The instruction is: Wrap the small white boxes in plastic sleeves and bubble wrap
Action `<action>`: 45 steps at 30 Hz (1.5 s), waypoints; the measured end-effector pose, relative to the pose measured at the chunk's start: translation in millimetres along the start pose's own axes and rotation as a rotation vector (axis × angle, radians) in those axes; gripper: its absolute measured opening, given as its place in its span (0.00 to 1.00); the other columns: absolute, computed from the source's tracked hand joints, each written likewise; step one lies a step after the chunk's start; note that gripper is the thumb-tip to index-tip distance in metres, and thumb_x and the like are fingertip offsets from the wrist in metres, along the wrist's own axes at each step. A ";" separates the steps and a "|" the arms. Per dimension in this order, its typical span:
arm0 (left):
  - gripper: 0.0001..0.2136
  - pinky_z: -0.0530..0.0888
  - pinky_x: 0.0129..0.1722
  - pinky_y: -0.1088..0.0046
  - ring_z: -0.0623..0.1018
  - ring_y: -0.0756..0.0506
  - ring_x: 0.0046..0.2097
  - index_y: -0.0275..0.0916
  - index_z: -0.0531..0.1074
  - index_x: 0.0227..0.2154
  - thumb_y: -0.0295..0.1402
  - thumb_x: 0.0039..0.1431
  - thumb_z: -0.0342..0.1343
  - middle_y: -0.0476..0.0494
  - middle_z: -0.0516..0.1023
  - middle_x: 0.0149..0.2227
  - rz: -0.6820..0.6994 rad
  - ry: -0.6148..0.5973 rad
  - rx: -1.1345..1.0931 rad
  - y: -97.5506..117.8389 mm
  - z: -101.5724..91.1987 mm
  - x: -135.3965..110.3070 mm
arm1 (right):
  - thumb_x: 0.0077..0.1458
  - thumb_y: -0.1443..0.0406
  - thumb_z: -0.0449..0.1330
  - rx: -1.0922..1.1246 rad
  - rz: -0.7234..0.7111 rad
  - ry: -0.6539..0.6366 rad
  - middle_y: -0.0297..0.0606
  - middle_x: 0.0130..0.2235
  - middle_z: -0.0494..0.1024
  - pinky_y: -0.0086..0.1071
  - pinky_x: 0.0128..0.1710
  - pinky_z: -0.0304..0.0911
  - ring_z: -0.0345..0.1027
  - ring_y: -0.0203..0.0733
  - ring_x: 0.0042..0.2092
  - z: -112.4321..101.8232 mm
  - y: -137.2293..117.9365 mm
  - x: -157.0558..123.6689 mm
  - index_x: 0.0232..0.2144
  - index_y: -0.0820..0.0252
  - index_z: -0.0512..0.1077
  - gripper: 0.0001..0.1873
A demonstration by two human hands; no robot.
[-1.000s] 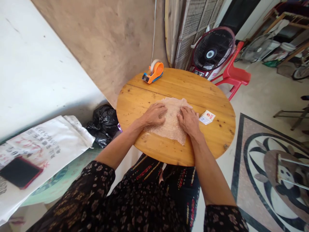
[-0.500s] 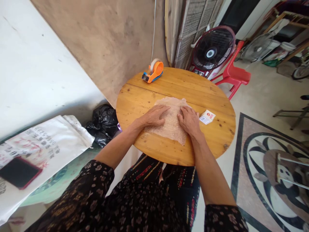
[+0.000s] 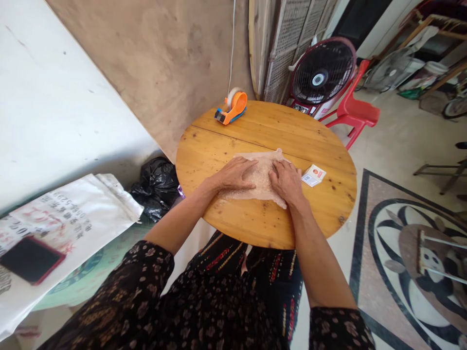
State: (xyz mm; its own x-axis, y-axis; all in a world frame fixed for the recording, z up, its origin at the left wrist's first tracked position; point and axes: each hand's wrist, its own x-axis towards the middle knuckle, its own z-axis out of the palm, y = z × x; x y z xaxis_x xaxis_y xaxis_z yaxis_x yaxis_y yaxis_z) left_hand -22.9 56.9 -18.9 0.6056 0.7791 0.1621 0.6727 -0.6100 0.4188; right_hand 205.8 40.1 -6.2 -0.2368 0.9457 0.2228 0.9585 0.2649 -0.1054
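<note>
One sheet of clear, crinkled plastic (image 3: 263, 177) (bubble wrap, by the look of it) lies on the round wooden table (image 3: 248, 223), toward its near side. Its longer run seems to go from left to right, though the covered sides make that hard to judge. One corner juts to the far right, another to the near right, and the near edge is bunched into a soft fold.

There are two hands, with the middle of the sheet between them. The left hand (image 3: 236, 175) rests over the sheet's left part, laid out rather flat, fingers reaching to the right and the thumb apart from them. The right hand (image 3: 286, 181) is on the sheet's right part, its fingers bent and pointing far and left; whether they pinch the plastic I cannot tell.

The table carries three more or less separate things in all: the sheet, one orange tape dispenser (image 3: 237, 108) at the far left edge, its cutting end toward the near left, and one small white box (image 3: 314, 175) just right of the right hand. Beyond the table on the far right stand one dark red fan (image 3: 318, 79) and one red chair (image 3: 359, 112). To the left, one phone (image 3: 32, 260) lies on a white printed sack (image 3: 83, 199).
</note>
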 end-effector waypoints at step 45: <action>0.55 0.50 0.72 0.53 0.53 0.31 0.72 0.31 0.51 0.69 0.61 0.47 0.63 0.26 0.53 0.71 0.047 -0.112 -0.025 2.7 -5.7 -0.2 | 0.68 0.55 0.46 0.011 -0.117 -0.085 0.53 0.69 0.61 0.50 0.64 0.51 0.54 0.56 0.68 15.0 7.2 38.6 0.65 0.63 0.63 0.29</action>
State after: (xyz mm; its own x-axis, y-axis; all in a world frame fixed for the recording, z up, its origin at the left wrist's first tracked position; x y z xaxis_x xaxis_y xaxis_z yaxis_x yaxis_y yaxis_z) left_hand -23.7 55.9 -12.7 0.6804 0.7282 0.0820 0.6329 -0.6404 0.4352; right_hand 201.2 81.3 -12.9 -0.3600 0.9206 0.1512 0.9218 0.3760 -0.0941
